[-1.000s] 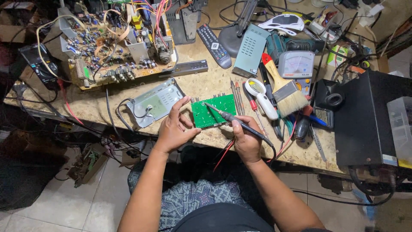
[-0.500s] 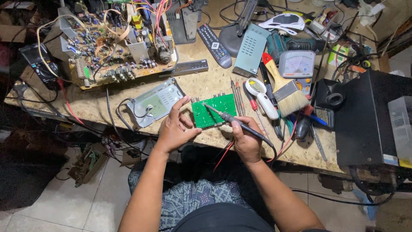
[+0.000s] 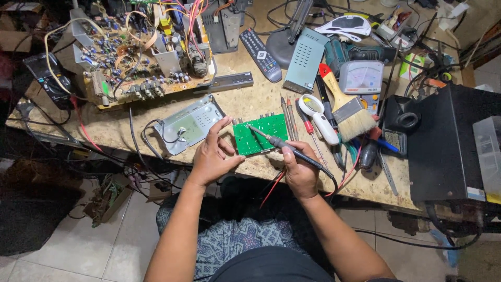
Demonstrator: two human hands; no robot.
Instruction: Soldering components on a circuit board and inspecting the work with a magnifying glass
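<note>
A small green circuit board (image 3: 261, 134) lies near the front edge of the workbench. My left hand (image 3: 213, 154) steadies the board's left edge with fingers and thumb. My right hand (image 3: 298, 169) grips a thin black soldering iron (image 3: 284, 145); its metal tip rests on the upper middle of the green board. A cord runs from the iron past my wrist and off the bench.
A grey metal chassis (image 3: 189, 124) lies left of the board. A large wired circuit board (image 3: 138, 49) sits at the back left. Right of the board: probes, a magnifier (image 3: 319, 116), a paintbrush (image 3: 347, 107), an analogue meter (image 3: 361, 78), a black box (image 3: 449, 141). A remote (image 3: 261, 48) lies behind.
The iron's tip has shifted slightly across the green board. Both hands stay in nearly the same place.
</note>
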